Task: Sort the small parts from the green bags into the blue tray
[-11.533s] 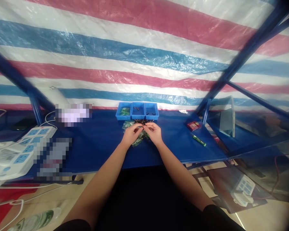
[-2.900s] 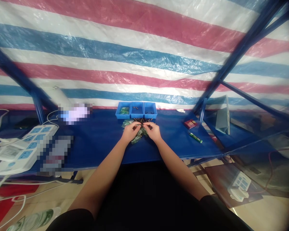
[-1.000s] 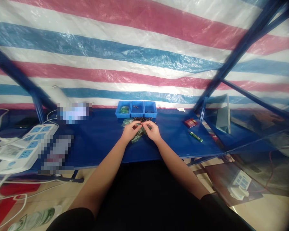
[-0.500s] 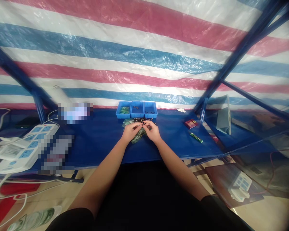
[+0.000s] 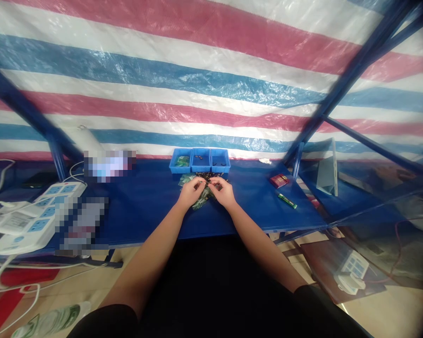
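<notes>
My left hand (image 5: 189,193) and my right hand (image 5: 223,192) meet fingertip to fingertip over a small heap of green pieces (image 5: 201,200) on the blue table (image 5: 144,202). Both hands are closed in a pinch on something too small to make out. Small dark parts (image 5: 206,176) lie just beyond my fingers. Behind them stand three small blue bins (image 5: 200,161) in a row, the left one with green pieces in it.
White power strips (image 5: 38,213) with cords lie at the table's left end. A red pack (image 5: 278,180) and a green lighter (image 5: 286,200) lie to the right. A grey panel (image 5: 327,171) leans by the blue frame post. A striped tarp hangs behind.
Hardly anything has moved. My fingertips keep shifting slightly over the green pieces, and the view has wobbled a little.
</notes>
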